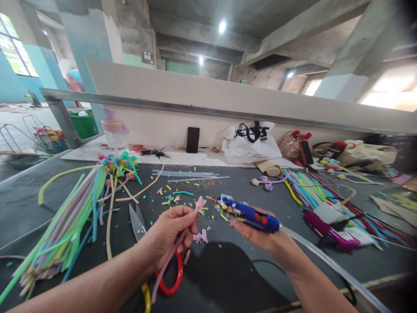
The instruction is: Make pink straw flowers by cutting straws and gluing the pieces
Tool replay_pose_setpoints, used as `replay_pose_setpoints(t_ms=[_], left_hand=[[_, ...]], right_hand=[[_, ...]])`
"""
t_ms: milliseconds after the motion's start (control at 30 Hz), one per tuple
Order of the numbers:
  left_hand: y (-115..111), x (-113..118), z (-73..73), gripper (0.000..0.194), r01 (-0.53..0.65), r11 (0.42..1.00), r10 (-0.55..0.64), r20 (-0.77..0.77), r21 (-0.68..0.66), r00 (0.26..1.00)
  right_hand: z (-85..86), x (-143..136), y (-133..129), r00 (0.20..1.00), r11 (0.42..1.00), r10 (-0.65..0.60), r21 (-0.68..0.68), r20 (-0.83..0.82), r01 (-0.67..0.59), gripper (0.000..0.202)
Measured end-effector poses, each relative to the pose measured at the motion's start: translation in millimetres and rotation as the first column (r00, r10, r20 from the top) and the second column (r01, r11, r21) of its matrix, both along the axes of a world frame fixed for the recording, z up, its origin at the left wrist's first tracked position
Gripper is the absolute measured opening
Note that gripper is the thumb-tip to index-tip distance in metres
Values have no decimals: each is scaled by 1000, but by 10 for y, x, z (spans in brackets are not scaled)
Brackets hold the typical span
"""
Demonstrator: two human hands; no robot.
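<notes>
Dark matte table [228, 269], fuzzy pink stem [182, 243]

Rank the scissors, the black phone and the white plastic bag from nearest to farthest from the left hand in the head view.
1. Scissors: on the table just left of the left hand, red handle partly under it.
2. Black phone: upright against the back wall, straight beyond the hand.
3. White plastic bag: also at the back wall, further right than the phone.

bare concrete ceiling beams [208, 32] with spot lamps [222, 26] at twelve o'clock, bright window [14, 52] at ten, teal walls [9, 84].
</notes>
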State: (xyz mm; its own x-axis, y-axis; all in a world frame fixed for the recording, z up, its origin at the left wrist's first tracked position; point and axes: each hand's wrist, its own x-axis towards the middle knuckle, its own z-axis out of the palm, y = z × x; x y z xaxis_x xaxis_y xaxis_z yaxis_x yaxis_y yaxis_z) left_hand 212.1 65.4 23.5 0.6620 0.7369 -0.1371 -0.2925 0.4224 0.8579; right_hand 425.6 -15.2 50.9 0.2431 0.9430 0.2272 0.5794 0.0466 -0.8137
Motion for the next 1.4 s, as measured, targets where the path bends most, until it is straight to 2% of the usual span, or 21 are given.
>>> replay_pose_setpoints(t_ms=[100, 200, 333, 700, 967, 1233, 1400], left_hand=[[-3, 1, 4, 21, -17, 1000, 17, -14, 9, 1000], [-11, -3, 6, 23, -34, 999, 36, -40, 41, 999], [-12, -6, 3, 25, -41, 995, 47, -61, 91, 997], [3, -4, -25, 24, -68, 988, 78, -72, 139, 994], [7, -7, -27, 24, -74, 988, 85, -72, 134, 994], [-10, -12, 20, 25, -68, 990, 81, -97, 127, 992], [-4, -11, -3, 27, -65, 990, 78, -99, 127, 992]], right_hand=[[4, -129, -33, 983, 993, 59, 90, 175, -75, 16], [61, -200, -30, 922, 979, 144, 81, 359, -185, 23], [105, -219, -24, 870, 966, 189, 73, 456, -248, 26], [49, -198, 14, 860, 973, 154, 78, 486, -218, 24], [19, -181, 41, 848, 953, 171, 136, 501, -273, 26], [4, -166, 33, 839, 958, 177, 105, 515, -266, 28], [-15, -160, 35, 830, 961, 141, 128, 539, -247, 29]])
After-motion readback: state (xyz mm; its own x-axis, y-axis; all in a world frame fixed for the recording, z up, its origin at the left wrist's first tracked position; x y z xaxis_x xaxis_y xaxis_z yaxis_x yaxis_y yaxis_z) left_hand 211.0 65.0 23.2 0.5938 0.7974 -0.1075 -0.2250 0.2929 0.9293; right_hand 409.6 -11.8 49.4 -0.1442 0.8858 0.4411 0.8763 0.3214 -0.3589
